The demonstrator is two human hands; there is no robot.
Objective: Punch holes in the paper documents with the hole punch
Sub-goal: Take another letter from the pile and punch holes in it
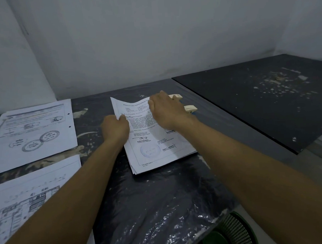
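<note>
A thin stack of printed paper documents [154,148] lies at the middle of the dark table, its top sheet bearing text, signatures and a round stamp. My left hand [116,128] pinches the stack's left edge. My right hand [167,110] rests palm-down on the stack's upper right part, fingers spread. Behind my right hand, the cream-coloured hole punch [190,108] sits at the stack's right edge; only its two pale ends show.
Punched sheets with diagrams [33,134] lie at the left, another sheet pile [30,197] nearer me. The table [159,195] is covered in crinkled plastic. A black panel [257,103] lies at the right. A green basket [233,233] sits below the table edge.
</note>
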